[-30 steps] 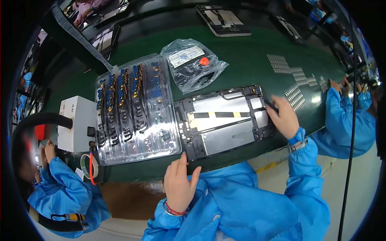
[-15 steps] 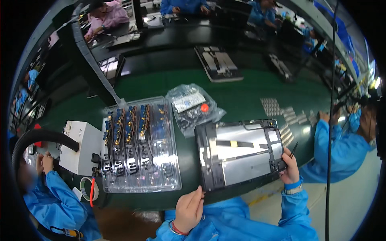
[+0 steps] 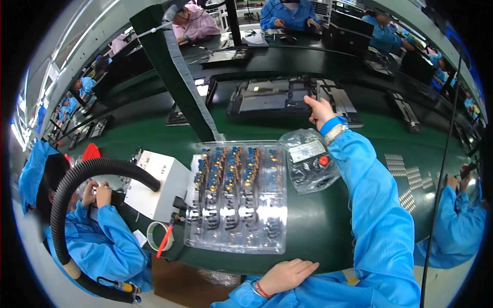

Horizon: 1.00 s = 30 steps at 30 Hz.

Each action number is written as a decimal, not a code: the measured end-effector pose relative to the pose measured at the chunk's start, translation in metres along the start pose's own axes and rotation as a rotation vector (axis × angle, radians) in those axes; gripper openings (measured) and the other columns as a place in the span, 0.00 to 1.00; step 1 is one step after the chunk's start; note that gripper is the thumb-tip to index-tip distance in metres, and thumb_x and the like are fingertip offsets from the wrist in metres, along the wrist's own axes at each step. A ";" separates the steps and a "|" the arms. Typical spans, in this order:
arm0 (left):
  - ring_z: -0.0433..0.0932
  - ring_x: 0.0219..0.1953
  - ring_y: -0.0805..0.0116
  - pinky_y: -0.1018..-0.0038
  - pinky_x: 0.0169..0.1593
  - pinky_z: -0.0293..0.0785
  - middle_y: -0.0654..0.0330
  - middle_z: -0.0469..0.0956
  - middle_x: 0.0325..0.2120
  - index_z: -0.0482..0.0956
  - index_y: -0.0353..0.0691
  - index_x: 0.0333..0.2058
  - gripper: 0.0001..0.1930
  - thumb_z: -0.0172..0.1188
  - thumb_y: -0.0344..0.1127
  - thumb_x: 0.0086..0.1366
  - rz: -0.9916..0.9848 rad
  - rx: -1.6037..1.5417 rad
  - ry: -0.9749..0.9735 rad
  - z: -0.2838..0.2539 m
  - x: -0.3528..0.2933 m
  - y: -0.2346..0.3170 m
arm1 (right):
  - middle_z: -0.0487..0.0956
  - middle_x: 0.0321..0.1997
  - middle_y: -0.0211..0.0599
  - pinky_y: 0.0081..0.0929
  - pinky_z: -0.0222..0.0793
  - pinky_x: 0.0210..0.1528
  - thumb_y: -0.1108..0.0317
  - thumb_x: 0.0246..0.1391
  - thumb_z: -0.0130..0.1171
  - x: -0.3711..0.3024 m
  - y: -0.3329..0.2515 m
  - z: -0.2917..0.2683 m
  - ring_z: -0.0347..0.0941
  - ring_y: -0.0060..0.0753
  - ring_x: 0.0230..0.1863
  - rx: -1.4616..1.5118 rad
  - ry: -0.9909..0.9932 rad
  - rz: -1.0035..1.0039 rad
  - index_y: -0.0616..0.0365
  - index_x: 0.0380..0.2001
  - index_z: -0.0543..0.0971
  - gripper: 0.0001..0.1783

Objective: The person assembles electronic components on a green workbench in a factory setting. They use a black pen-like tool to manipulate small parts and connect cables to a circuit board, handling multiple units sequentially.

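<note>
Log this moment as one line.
right hand: at right end of flat black-and-silver tablet chassis | left hand: nothing visibly held, near green tabletop

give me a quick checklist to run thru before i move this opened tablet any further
1. Right hand at the opened tablet: ok, it is at the right end.
2. Firm grip: cannot tell, some of the fingers are hidden.
3. Left hand free: ok, nothing visible in it, near the table's near edge.
4. Second tablet fully uncovered in this view: not ok, the opened tablet overlaps it.
5. Cable tray clear of both hands: ok.
6. Plastic bag untouched by the right sleeve: cannot tell, they overlap in view.
</note>
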<state>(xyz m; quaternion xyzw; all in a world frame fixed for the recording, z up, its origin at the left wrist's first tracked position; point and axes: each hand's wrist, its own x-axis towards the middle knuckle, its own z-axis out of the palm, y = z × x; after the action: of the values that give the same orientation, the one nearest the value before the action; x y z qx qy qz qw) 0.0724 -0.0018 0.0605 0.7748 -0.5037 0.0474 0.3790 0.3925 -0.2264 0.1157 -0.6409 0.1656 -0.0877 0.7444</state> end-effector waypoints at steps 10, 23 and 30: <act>0.75 0.31 0.72 0.80 0.31 0.73 0.62 0.75 0.36 0.73 0.36 0.45 0.21 0.53 0.28 0.49 -0.025 -0.094 -0.029 0.008 -0.004 -0.002 | 0.64 0.18 0.27 0.18 0.57 0.15 0.55 0.49 0.61 0.050 0.039 0.017 0.55 0.19 0.13 -0.221 -0.081 0.275 0.58 0.21 0.71 0.17; 0.75 0.27 0.72 0.80 0.29 0.71 0.63 0.77 0.30 0.79 0.37 0.36 0.10 0.55 0.27 0.53 0.159 -0.204 0.077 0.004 -0.042 0.014 | 0.65 0.21 0.23 0.13 0.54 0.18 0.69 0.49 0.58 -0.066 -0.063 -0.027 0.57 0.15 0.18 0.230 -0.298 0.168 0.52 0.25 0.69 0.07; 0.73 0.28 0.75 0.79 0.32 0.71 0.63 0.75 0.32 0.76 0.36 0.39 0.10 0.50 0.30 0.60 -0.821 -0.828 0.185 0.067 -0.125 -0.005 | 0.67 0.22 0.22 0.16 0.53 0.23 0.65 0.49 0.57 -0.126 -0.045 -0.083 0.59 0.14 0.21 -0.184 -0.308 -0.283 0.55 0.28 0.74 0.07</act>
<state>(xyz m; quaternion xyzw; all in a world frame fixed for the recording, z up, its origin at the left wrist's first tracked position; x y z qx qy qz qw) -0.0049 0.0492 -0.0468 0.6867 -0.1041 -0.2365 0.6794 0.2494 -0.2673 0.1666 -0.7288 -0.0340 -0.0769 0.6796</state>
